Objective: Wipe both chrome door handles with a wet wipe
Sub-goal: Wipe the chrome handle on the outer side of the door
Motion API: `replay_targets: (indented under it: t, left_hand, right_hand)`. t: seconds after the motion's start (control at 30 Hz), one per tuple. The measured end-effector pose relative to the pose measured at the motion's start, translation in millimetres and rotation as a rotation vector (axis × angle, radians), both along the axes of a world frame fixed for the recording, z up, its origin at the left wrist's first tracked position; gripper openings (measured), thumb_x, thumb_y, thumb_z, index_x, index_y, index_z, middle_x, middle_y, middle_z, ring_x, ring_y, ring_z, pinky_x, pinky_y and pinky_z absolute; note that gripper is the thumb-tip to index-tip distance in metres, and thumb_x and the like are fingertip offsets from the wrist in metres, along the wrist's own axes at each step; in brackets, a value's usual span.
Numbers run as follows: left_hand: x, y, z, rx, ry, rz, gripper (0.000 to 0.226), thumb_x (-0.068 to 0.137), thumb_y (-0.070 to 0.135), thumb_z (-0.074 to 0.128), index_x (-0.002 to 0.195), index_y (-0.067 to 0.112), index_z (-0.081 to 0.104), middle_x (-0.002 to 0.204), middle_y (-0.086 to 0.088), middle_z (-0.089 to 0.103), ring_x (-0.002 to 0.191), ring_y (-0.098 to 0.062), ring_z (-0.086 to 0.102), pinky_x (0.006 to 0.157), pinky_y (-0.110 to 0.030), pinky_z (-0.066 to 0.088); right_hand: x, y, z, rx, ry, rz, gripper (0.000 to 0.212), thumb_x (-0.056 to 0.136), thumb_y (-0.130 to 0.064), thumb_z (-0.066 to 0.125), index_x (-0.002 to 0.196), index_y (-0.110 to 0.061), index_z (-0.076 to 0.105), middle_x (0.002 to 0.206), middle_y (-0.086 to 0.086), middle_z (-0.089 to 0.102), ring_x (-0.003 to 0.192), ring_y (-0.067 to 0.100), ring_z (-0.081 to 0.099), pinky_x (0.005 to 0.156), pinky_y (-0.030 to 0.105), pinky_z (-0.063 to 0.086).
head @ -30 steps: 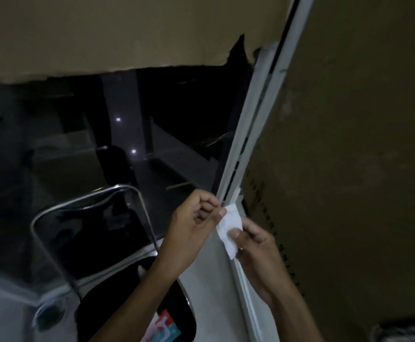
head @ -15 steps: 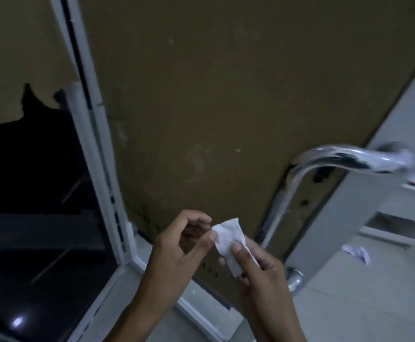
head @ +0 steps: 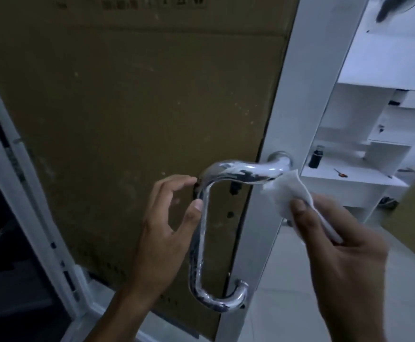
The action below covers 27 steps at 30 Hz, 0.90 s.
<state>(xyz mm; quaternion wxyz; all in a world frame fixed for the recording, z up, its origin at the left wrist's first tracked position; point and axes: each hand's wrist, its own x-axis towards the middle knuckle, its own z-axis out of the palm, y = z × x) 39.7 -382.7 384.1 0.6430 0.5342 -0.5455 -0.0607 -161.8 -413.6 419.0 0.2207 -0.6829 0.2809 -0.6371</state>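
1. The curved, mirror-bright chrome door handle (head: 202, 233) is sitting on the white door frame (head: 297, 119), its long bar running top to bottom and bending right into mounts at the upper and lower ends.
2. The left hand (head: 167, 233) is hovering beside the bar with fingers loosely spread, gripping nothing; its thumb looks to be just touching the bar.
3. The right hand (head: 344, 248) is pinching the crumpled white wet wipe (head: 287, 193), whose upper edge is meeting the handle's top arm near the upper mount.
4. The handle is lying between the hands, the left hand nearer the bar, so wiping along it probably means sweeping left, then downward.
5. No second handle is showing.
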Motion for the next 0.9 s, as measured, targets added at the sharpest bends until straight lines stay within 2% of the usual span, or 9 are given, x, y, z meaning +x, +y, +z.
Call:
replay_targets:
  t: [0.1, 0.2, 0.27, 0.33, 0.43, 0.57, 0.63, 0.73, 0.9]
  left_hand:
    - [-1.4, -8.2, 5.7, -0.028, -0.016, 0.005, 0.028, 0.089, 0.047, 0.050, 0.116, 0.042, 0.055, 0.122, 0.023, 0.051, 0.124, -0.005, 0.049, 0.100, -0.017, 0.041]
    - [0.9, -12.9, 8.0, -0.038, -0.053, 0.005, 0.032, 0.090, 0.047, 0.049, 0.120, 0.038, 0.056, 0.125, 0.020, 0.050, 0.127, -0.007, 0.047, 0.103, -0.018, 0.039]
    - [5.0, -14.7, 8.0, -0.037, -0.074, -0.002, 0.034, 0.090, 0.047, 0.048, 0.122, 0.037, 0.056, 0.127, 0.018, 0.050, 0.128, -0.007, 0.046, 0.103, -0.014, 0.036]
    - [9.5, -15.9, 7.5, -0.031, -0.094, -0.026, 0.035, 0.091, 0.047, 0.047, 0.123, 0.037, 0.055, 0.129, 0.018, 0.050, 0.129, -0.007, 0.045, 0.104, -0.013, 0.034]
    - [15.5, -21.7, 9.3, -0.045, -0.132, -0.062, 0.034, 0.092, 0.046, 0.047, 0.124, 0.037, 0.055, 0.129, 0.019, 0.049, 0.130, -0.010, 0.045, 0.105, -0.016, 0.033]
    - [23.3, -29.0, 11.6, -0.046, -0.165, -0.115, 0.037, 0.093, 0.045, 0.045, 0.127, 0.034, 0.054, 0.132, 0.019, 0.048, 0.132, -0.011, 0.043, 0.106, -0.015, 0.031]
    - [25.4, -32.3, 12.6, -0.046, -0.190, -0.147, 0.038, 0.093, 0.045, 0.043, 0.129, 0.035, 0.053, 0.133, 0.022, 0.046, 0.133, -0.009, 0.041, 0.106, -0.014, 0.030]
    - [24.2, -35.8, 15.5, -0.075, -0.211, -0.197, 0.038, 0.095, 0.043, 0.043, 0.130, 0.034, 0.053, 0.132, 0.023, 0.048, 0.132, -0.009, 0.043, 0.105, -0.012, 0.030]
    - [22.7, -35.9, 15.6, -0.072, -0.234, -0.211, 0.038, 0.095, 0.043, 0.042, 0.128, 0.030, 0.055, 0.128, 0.024, 0.051, 0.128, -0.012, 0.045, 0.101, -0.009, 0.031]
  right_hand:
    - [-8.7, -21.0, 16.6, -0.054, -0.005, -0.087, 0.013, 0.089, -0.040, 0.059, 0.092, -0.043, 0.071, 0.083, -0.015, 0.069, 0.074, 0.001, 0.063, 0.057, 0.027, 0.052]
    - [-10.0, -44.4, 27.3, -0.187, 0.053, -0.203, 0.015, 0.093, -0.034, 0.060, 0.105, -0.031, 0.069, 0.085, -0.018, 0.066, 0.079, -0.005, 0.061, 0.066, 0.008, 0.046]
    - [-7.9, -59.1, 29.5, -0.276, 0.127, -0.329, 0.023, 0.094, -0.025, 0.059, 0.115, -0.019, 0.067, 0.089, -0.008, 0.064, 0.079, -0.003, 0.057, 0.072, 0.004, 0.040]
    - [-5.5, -72.1, 25.9, -0.359, 0.257, -0.430, 0.027, 0.093, -0.016, 0.060, 0.119, -0.012, 0.067, 0.091, 0.001, 0.063, 0.078, 0.006, 0.056, 0.072, 0.010, 0.043]
    - [-3.0, -84.7, 15.3, -0.391, 0.414, -0.458, 0.026, 0.092, -0.009, 0.063, 0.118, -0.009, 0.069, 0.099, 0.009, 0.065, 0.083, 0.020, 0.062, 0.069, 0.032, 0.052]
    - [-3.7, -82.8, 3.9, -0.346, 0.493, -0.391, 0.032, 0.097, -0.010, 0.053, 0.126, -0.011, 0.065, 0.118, 0.009, 0.063, 0.103, 0.026, 0.062, 0.082, 0.033, 0.051]
    - [-3.4, -75.7, -0.8, -0.284, 0.518, -0.342, 0.037, 0.098, -0.005, 0.051, 0.133, -0.014, 0.059, 0.133, 0.003, 0.059, 0.120, 0.021, 0.056, 0.096, 0.033, 0.048]
    - [-0.6, -64.2, 2.4, -0.204, 0.535, -0.242, 0.048, 0.095, -0.008, 0.044, 0.141, -0.019, 0.050, 0.146, -0.008, 0.048, 0.138, 0.004, 0.039, 0.112, 0.024, 0.035]
    - [14.4, -49.3, 5.4, -0.209, 0.659, -0.208, 0.052, 0.093, -0.033, 0.039, 0.145, -0.026, 0.041, 0.150, -0.011, 0.036, 0.142, -0.007, 0.023, 0.113, 0.014, 0.023]
